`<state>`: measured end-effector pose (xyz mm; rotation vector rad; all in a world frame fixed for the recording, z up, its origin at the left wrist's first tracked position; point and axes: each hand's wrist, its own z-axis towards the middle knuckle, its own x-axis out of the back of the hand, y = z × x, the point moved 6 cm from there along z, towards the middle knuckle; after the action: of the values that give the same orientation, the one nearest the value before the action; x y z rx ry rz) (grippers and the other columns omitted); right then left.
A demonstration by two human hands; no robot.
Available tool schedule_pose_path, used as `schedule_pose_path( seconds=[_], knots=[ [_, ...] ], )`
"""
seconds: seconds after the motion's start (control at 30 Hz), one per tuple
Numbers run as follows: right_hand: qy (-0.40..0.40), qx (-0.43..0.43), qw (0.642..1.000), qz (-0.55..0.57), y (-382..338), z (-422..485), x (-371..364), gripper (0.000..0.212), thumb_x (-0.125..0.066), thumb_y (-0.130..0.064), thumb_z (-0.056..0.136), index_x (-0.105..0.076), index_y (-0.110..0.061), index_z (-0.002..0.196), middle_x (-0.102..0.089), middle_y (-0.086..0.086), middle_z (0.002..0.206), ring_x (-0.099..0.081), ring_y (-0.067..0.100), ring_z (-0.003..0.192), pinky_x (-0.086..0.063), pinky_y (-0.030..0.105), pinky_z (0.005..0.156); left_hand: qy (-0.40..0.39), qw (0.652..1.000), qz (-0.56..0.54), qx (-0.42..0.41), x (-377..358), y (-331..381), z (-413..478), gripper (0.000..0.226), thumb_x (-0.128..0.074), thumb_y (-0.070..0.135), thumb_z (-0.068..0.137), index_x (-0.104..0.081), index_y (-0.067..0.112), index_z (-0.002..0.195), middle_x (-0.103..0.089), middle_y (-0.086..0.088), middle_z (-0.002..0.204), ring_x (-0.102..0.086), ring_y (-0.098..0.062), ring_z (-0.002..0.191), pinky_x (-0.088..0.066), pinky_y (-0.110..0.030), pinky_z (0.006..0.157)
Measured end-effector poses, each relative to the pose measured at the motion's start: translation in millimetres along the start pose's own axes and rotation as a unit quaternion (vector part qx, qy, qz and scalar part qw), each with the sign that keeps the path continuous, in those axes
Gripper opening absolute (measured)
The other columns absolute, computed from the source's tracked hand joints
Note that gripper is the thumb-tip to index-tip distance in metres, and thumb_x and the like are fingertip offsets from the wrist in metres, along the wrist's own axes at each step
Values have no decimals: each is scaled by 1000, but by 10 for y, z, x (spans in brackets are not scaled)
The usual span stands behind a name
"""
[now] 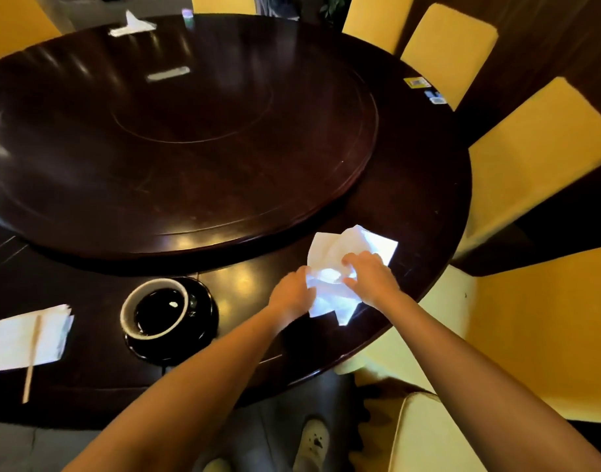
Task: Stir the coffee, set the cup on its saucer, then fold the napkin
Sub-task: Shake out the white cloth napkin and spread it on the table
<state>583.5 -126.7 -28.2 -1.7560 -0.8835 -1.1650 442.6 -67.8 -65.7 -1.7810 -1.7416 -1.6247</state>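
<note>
Cup (156,308) on saucer (205,301) and stirrer (33,352) on tissue (16,338) sit left of napkin (333,250).

The tabletop (411,185) is dark polished wood, glossy enough to mirror the lights. Its raised turntable (190,148) has the same shiny finish, marked with fine scratches. The napkin (336,247) is thin white paper, matt and creased. The cup (127,310) looks like glazed ceramic with a smooth white rim, and the saucer (207,301) is glossy black. The coffee (156,311) has a reflective dark surface. The stirrer (33,352) is pale, matt wood, lying on folded white paper (19,338). The chair covers (530,158) are matt yellow cloth.
</note>
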Motion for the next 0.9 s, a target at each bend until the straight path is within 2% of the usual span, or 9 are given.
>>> schedule_pose_path(
  seconds=[0.17, 0.33, 0.4, 0.47, 0.5, 0.6, 0.7, 0.8, 0.9],
  knots=[
    [-34, 42, 999, -1, 35, 109, -202, 31, -58, -33, 88, -57, -15, 113, -48, 12, 117, -45, 31, 111, -43, 38, 89, 55, 996, -58, 40, -61, 7, 173, 30, -54, 14, 85, -58, 13, 115, -57, -14, 117, -56, -31, 103, -46, -35, 90],
    [-43, 49, 997, 41, 81, 234, -197, 31, -44, -30, 96, -61, -9, 110, -50, 14, 112, -51, 32, 102, -44, 36, 82, 109, 989, -71, 72, -66, 2, 224, 15, -58, 21, 87, -64, 16, 101, -50, -7, 112, -53, -22, 94, -46, -28, 85],
    [-38, 53, 994, 84, 25, 288, -109, 32, -39, -29, 98, -63, -10, 92, -50, 14, 98, -52, 32, 91, -41, 36, 73, 143, 983, -88, 70, 46, 43, 243, 16, -57, 22, 88, -64, 12, 99, -49, -4, 107, -51, -19, 92, -41, -24, 82],
    [-39, 62, 990, 119, -68, 329, 37, 38, -37, -29, 99, -50, -20, 65, -47, 9, 83, -49, 29, 79, -33, 32, 63, 173, 975, -126, 54, 218, 113, 254, 13, -56, 20, 89, -62, 10, 93, -54, -4, 97, -54, -21, 89, -42, -27, 77],
    [-40, 66, 988, 134, -111, 353, 125, 40, -36, -30, 99, -46, -22, 62, -49, 8, 79, -48, 27, 76, -31, 31, 62, 184, 970, -155, 46, 325, 156, 244, 10, -54, 19, 89, -59, 11, 90, -57, -3, 89, -55, -21, 84, -43, -29, 71],
    [-21, 85, 981, 172, -215, 435, 461, 38, -42, -38, 97, -58, -8, 79, -59, 13, 80, -53, 30, 76, -34, 38, 62, 227, 946, -230, 5, 711, 303, 205, 6, -51, 17, 91, -53, 14, 86, -54, 3, 72, -50, -15, 69, -38, -28, 60],
    [-26, 126, 967, 220, -353, 476, 823, 33, -55, -46, 87, -55, -13, 87, -61, 11, 84, -58, 28, 76, -44, 41, 65, 256, 929, -264, -41, 1134, 458, 185, 5, -52, 17, 90, -54, 16, 85, -53, 9, 72, -49, -6, 68, -38, -18, 59],
    [-6, 159, 971, 180, -437, 547, 1145, 24, -63, -37, 84, -55, -16, 95, -60, 2, 89, -57, 23, 82, -44, 40, 71, 269, 908, -310, -81, 1542, 583, 173, 13, -54, 15, 88, -55, 23, 77, -55, 10, 73, -51, -5, 69, -40, -14, 59],
    [52, 178, 969, 165, -444, 660, 1441, 8, -51, -21, 90, -57, -16, 89, -58, 2, 86, -56, 25, 83, -45, 41, 76, 263, 905, -312, -121, 1872, 672, 138, 21, -58, 17, 85, -56, 32, 70, -56, 11, 69, -51, -4, 66, -39, -18, 60]
  ],
)
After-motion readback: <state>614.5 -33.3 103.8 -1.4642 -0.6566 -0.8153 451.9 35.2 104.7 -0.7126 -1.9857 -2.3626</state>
